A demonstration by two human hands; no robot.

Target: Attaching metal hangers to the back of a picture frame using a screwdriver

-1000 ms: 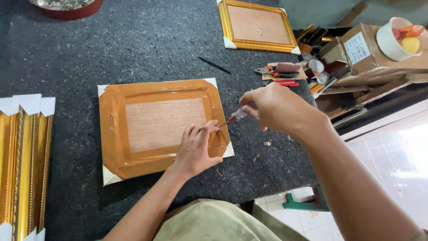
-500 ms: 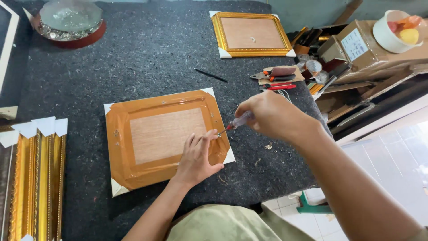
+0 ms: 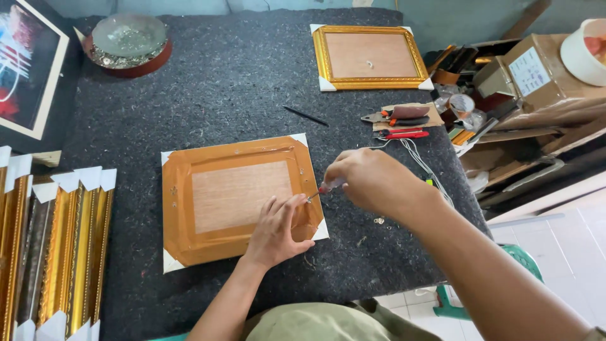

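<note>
Brown tape covers the back of the picture frame (image 3: 237,199), which lies face down on the dark felt table (image 3: 221,88), near the middle. I see my left hand (image 3: 278,230) spread flat on the frame's near right part, fingers apart. My right hand (image 3: 372,180) is closed around a small screwdriver (image 3: 323,189), its tip on the frame's right edge beside my left fingertips. Pliers (image 3: 398,117) lie farther right, a second gold frame (image 3: 369,57) at the far side.

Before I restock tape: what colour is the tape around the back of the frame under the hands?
Glossy orange-brown tape, clearest in the head view.
</note>
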